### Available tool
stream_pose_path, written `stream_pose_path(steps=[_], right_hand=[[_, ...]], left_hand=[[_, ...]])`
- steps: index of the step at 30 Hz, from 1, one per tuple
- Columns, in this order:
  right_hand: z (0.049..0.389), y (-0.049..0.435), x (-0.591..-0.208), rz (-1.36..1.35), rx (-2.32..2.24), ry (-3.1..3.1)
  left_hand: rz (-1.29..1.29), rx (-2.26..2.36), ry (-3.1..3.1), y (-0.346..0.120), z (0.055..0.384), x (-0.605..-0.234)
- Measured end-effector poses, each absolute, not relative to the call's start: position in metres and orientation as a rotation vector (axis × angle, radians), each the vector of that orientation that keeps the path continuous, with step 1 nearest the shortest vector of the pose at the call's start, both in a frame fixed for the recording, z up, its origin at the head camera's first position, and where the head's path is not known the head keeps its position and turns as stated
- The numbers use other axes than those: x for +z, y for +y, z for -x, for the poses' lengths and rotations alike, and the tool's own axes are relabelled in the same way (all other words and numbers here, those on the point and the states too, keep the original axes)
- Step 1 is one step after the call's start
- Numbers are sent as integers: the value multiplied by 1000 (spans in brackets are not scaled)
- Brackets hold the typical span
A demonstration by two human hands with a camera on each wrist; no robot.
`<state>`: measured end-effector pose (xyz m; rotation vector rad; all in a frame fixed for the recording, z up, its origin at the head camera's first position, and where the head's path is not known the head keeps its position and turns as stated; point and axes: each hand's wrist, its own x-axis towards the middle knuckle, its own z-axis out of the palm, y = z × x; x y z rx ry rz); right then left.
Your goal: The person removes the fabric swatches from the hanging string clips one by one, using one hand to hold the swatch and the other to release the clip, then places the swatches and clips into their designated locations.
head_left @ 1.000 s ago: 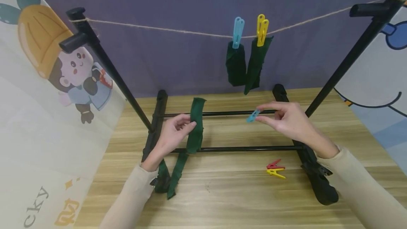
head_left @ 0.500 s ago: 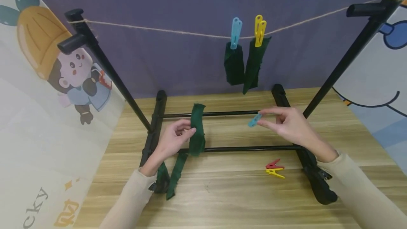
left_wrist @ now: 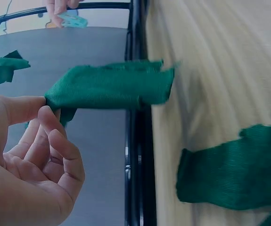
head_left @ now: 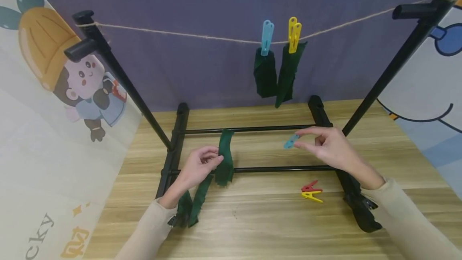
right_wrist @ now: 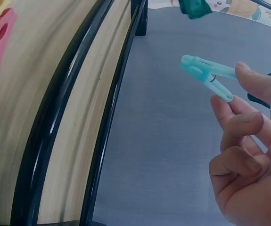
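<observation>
Cloth [head_left: 224, 159]: Was green and narrow, pinched near one edge; hung across the view of the left part of the front bar [head_left: 281, 169] (could not tell whether touching it).
Left hand [head_left: 198, 166]: Held that strip with thumb and forefinger closed narrowly on it, other fingers loosely bent; hovered near the left end of the front bar.
Blue clothespin [head_left: 290, 142]: Was gripped by its handle ends, above and beyond the right part of the front bar.
Right hand [head_left: 329, 145]: Pinched the pin between thumb and forefinger, tips slightly apart on its handles, remaining fingers curled; hovered beyond the front bar, toward its right end.
Twine [head_left: 173, 32]: Ran well above the front bar, sagging a little; bore two green pieces side by side, one [head_left: 265, 74] under a blue peg [head_left: 267, 37], the other [head_left: 290, 70] under a yellow peg [head_left: 294, 35].
Loose pegs: Lay on the wooden table [head_left: 260, 220], on the near side of the front bar's right part, red one [head_left: 312, 187] just beside yellow one [head_left: 312, 196].
Spare green fabric [head_left: 199, 202]: Lay on the near side of the front bar's left end, partly hidden by a beige sleeve [head_left: 149, 226].
</observation>
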<state>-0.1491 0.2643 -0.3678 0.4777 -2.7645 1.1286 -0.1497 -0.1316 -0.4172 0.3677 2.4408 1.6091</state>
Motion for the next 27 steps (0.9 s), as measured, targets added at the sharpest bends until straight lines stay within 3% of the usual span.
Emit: stream_pose_path(steps=[27], right_hand=[[143,270,-378,-497,1129,-2814]], left_hand=[[-317,1521,2335,-150,114,-442]])
